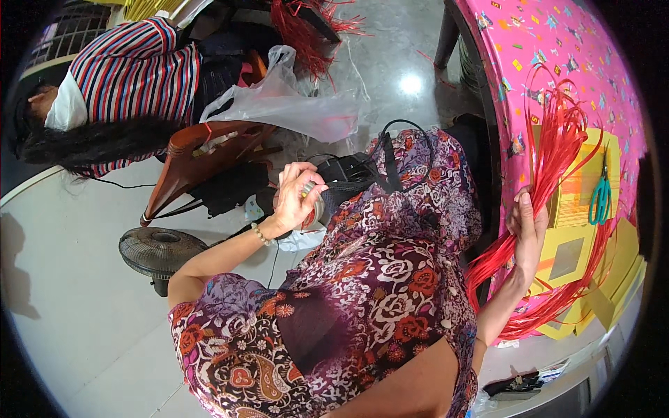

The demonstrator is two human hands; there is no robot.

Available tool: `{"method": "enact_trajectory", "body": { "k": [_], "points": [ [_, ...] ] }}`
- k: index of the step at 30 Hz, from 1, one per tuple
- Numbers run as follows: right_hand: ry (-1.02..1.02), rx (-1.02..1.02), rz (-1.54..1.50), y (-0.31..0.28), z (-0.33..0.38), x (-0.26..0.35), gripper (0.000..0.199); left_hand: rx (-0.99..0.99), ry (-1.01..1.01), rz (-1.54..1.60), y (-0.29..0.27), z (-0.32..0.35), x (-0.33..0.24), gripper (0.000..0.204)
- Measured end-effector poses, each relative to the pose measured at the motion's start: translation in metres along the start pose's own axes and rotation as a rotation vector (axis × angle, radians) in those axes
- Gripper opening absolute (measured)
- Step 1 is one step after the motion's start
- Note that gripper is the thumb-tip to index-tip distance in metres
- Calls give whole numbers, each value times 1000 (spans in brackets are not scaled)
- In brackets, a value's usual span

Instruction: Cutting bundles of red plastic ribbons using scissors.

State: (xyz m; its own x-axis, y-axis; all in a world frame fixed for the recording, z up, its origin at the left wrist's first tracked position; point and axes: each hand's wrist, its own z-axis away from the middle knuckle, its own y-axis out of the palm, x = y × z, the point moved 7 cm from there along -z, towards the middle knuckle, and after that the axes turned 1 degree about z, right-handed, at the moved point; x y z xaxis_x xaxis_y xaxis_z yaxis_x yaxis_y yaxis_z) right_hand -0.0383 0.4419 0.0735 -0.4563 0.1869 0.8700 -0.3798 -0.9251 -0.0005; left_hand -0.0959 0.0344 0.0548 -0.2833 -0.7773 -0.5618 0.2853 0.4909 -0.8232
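A long bundle of thin, shiny red plastic strips (555,157) runs over the edge of the pink-covered table. My right hand (527,226) is closed round its middle, and the loose ends fan out at the top and hang below. On the other side, my left hand (296,195) has its fingers curled in beside a black mesh pouch or bag (343,187). Something small and pale shows between those fingers, but I cannot make out what it is. Teal-handled scissors (600,200) lie on yellow card pieces (568,261), right of the red strips.
A pink patterned cloth (519,42) covers the table. To the left are a wooden chair (185,157) with a clear plastic bag (293,108), a dark fan (160,252) and a person in a striped shirt (143,70). More red strips (300,35) hang at the top.
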Motion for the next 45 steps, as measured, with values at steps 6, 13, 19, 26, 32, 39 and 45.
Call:
{"method": "enact_trajectory", "body": {
  "k": [6, 13, 19, 26, 32, 39, 45],
  "points": [
    [4, -7, 7, 4, -1, 1, 20, -15, 3, -34, -1, 1, -2, 12],
    [8, -25, 6, 3, -1, 1, 19, -6, -1, -40, 0, -1, -5, 14],
    [2, -12, 8, 4, 0, 2, 19, -9, -24, -36, 0, 0, -6, 14],
    [2, 19, -9, 3, -1, 2, 19, -22, -24, -15, -2, 0, -8, 13],
    [6, -19, -10, 3, 0, 3, 18, -22, -53, -25, -4, 0, -10, 14],
    [-2, 4, -17, 4, -1, 4, 18, -41, -25, -25, -4, -2, -13, 12],
    [-7, 21, 0, 6, 0, 4, 20, -31, -13, -71, 0, -6, -12, 13]
  ]
}}
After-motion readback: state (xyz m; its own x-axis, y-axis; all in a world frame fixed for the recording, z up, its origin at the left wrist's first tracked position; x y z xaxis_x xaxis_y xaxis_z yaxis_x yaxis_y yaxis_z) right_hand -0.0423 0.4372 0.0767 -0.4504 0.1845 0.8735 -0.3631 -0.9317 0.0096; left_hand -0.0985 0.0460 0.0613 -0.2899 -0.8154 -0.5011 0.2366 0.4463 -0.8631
